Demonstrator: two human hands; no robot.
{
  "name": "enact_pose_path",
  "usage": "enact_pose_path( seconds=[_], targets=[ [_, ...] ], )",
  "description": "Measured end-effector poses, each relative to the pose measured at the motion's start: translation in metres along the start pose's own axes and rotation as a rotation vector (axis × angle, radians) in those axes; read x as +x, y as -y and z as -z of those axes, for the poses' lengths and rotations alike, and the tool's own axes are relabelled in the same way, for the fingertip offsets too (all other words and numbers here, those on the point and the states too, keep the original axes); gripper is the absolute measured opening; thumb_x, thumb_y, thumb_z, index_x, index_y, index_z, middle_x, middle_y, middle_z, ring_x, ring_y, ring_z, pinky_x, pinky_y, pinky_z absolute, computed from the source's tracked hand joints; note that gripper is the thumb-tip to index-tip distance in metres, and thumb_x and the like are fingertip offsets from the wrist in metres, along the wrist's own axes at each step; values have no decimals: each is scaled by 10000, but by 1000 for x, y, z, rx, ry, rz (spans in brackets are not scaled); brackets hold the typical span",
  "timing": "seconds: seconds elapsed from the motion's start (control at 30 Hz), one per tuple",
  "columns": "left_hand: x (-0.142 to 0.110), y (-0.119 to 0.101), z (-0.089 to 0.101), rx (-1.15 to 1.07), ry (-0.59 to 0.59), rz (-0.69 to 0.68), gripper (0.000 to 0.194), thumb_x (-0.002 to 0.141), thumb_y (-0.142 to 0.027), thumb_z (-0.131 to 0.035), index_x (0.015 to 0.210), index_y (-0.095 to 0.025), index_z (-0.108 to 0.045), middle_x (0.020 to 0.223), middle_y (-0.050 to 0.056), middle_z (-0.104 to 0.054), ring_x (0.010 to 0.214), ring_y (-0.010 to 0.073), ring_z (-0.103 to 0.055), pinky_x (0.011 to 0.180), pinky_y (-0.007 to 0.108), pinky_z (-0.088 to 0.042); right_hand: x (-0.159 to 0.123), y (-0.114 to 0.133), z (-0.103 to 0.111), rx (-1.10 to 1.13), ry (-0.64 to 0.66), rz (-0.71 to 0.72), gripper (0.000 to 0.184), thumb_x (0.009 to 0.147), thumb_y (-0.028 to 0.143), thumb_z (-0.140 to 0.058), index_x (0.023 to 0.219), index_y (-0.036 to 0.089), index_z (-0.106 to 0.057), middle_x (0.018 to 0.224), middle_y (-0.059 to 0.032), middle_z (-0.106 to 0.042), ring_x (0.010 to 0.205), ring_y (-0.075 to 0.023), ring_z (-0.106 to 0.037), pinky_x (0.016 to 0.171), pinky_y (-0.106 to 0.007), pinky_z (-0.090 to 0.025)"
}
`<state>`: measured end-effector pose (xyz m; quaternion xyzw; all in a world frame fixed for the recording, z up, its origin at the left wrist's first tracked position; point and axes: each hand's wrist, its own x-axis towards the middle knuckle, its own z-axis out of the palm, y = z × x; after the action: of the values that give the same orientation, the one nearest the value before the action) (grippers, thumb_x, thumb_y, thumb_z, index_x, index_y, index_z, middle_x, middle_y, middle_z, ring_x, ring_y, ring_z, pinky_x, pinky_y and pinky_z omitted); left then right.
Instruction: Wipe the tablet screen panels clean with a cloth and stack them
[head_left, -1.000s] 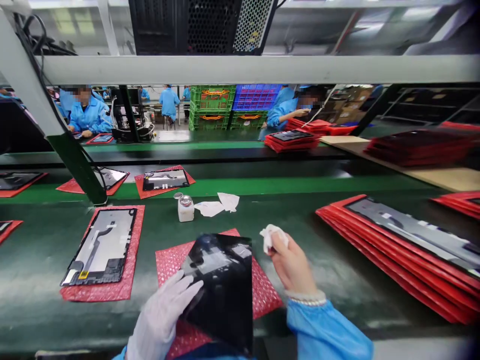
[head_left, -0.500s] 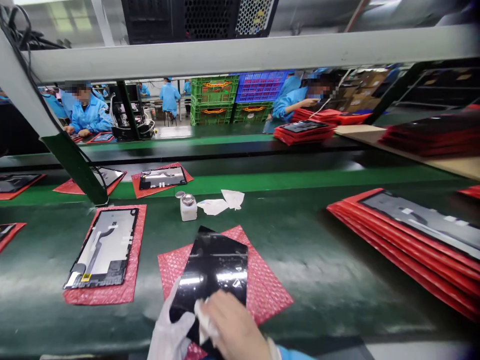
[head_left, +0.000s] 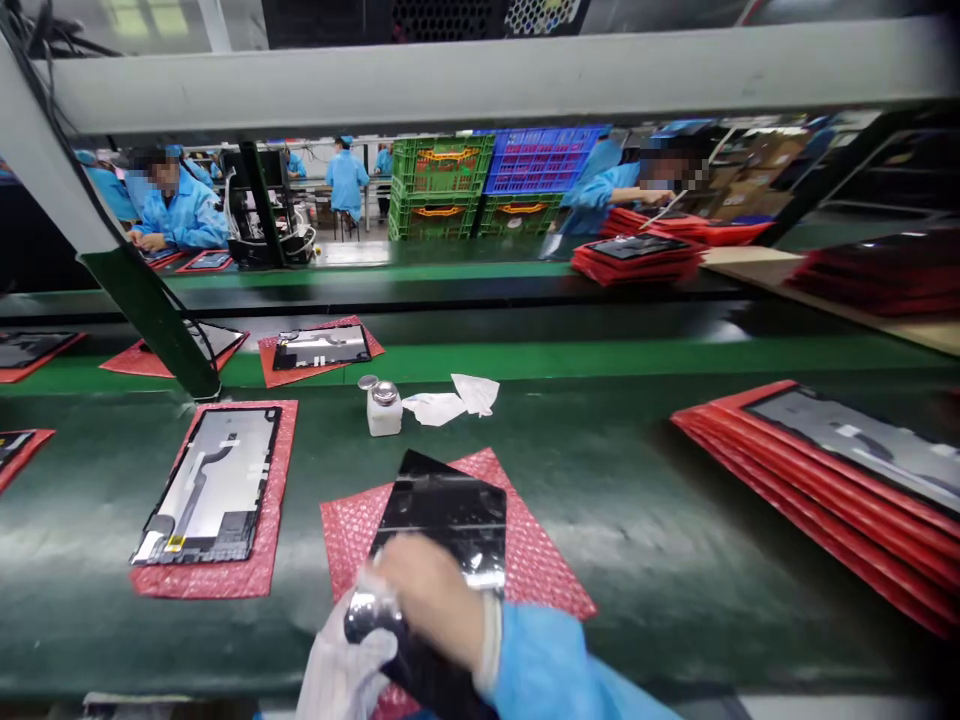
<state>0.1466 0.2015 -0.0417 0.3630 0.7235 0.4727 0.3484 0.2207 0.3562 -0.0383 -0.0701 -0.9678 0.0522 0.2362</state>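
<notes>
A glossy black display panel (head_left: 450,500) lies tilted over a pink bubble-wrap sheet (head_left: 544,560) in front of me. My left hand (head_left: 341,660), in a white glove, grips the panel's near left edge, thumb on top. My bare right hand (head_left: 431,595), blurred by motion, is over the panel and presses a white wipe (head_left: 377,588) near its left edge; fingers and sleeve hide part of the glass. Beyond the panel stand a white pump bottle (head_left: 385,412) with its lid flipped back and crumpled white wipes (head_left: 442,405).
At left, another panel (head_left: 217,485) lies back-up on bubble wrap. A tall stack of red bubble-wrap pouches (head_left: 810,500) stands at right. A slanted green post (head_left: 154,320) and a grey beam (head_left: 480,85) cross the view. Co-workers in blue sit behind, near plastic crates (head_left: 439,190).
My right hand has swept the wipe up and left across the panel, with more of the blue sleeve showing. My left hand stays at the panel's edge. The view has shifted slightly.
</notes>
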Motion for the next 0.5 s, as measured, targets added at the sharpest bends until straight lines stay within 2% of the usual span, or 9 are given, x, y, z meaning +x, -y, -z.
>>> enact_pose_path(
  seconds=[0.07, 0.13, 0.2, 0.3, 0.37, 0.4, 0.5],
  targets=[
    [-4, 0, 0, -87, 31, 69, 313, 816, -181, -424, 858, -169, -734, 771, 59, -722, 650, 151, -668, 614, 249, -555, 6, -34, 6, -70, -23, -152, 272, 924, 183, -390, 792, 202, -627, 719, -26, -603, 693, -167, -517, 649, -285, -386],
    [-7, 0, 1, -159, 64, 128, 336, 824, -125, -425, 1003, -217, -694, 832, 41, -727, 677, 146, -675, 648, 267, -566, 7, -52, 11, -123, -35, -244, 277, 903, 104, -366, 820, 156, -624, 720, -60, -600, 698, -184, -515, 654, -306, -374],
    [-9, -1, 3, -188, 88, 147, 356, 830, -129, -422, 1079, -237, -653, 874, 39, -722, 724, 150, -681, 688, 274, -572, -4, -37, 13, -137, -15, -231, 227, 881, 110, -418, 787, 171, -616, 676, -38, -586, 654, -174, -503, 634, -298, -364],
    [-9, 0, 6, -220, 100, 114, 349, 813, -172, -460, 1104, -251, -635, 876, 48, -715, 779, 185, -687, 718, 297, -577, -37, 13, 13, -64, 29, -68, 127, 865, 221, -507, 790, 248, -607, 645, 27, -585, 610, -149, -500, 593, -272, -363],
    [-9, -2, 6, -242, 103, 110, 361, 802, -208, -474, 1131, -263, -613, 881, 48, -709, 789, 201, -690, 730, 313, -577, -56, 18, 18, -58, 48, -76, 139, 880, 256, -490, 813, 288, -607, 659, 46, -604, 621, -148, -519, 585, -271, -366],
    [-10, -4, 5, -270, 107, 140, 365, 801, -227, -470, 1140, -266, -600, 886, 48, -706, 791, 206, -691, 729, 320, -576, -61, 6, 23, -88, 51, -142, 170, 889, 241, -466, 809, 283, -609, 666, 36, -613, 626, -154, -526, 585, -277, -364],
    [-12, -15, 1, -469, 93, 299, 372, 791, -271, -470, 1153, -271, -559, 926, 54, -699, 844, 221, -688, 735, 332, -570, -64, -56, 40, -233, 35, -426, 243, 881, 151, -402, 769, 211, -609, 660, -39, -612, 625, -190, -530, 590, -308, -350]
  ],
)
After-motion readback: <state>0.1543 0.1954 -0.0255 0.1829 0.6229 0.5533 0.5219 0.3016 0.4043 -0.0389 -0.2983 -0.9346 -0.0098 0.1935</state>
